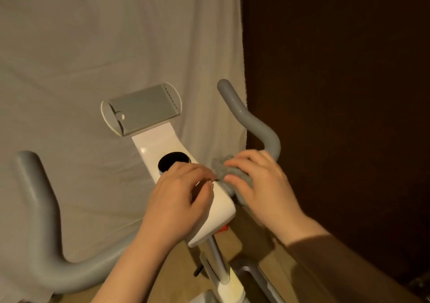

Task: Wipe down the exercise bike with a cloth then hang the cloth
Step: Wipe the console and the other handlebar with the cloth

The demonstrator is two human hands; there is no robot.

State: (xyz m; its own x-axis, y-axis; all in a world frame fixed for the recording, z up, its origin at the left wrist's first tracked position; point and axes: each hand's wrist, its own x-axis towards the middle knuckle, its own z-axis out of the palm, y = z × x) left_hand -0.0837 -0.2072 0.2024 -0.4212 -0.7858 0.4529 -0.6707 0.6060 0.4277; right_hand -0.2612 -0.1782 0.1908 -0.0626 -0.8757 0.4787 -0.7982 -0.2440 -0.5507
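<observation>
The left hand [179, 198] just rests loose-fingered on the exercise bike [176, 153] console, so the gray cloth [229, 174] bunched under the right hand [260, 181] at the right handlebar [251, 119] base could easily slip off mid-wipe.

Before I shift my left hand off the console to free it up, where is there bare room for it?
Bare white console lies between the phone tray and the black dial. The left handlebar is free too. It is crowded nearer: left hand, right hand and cloth fill the console's near end.
</observation>
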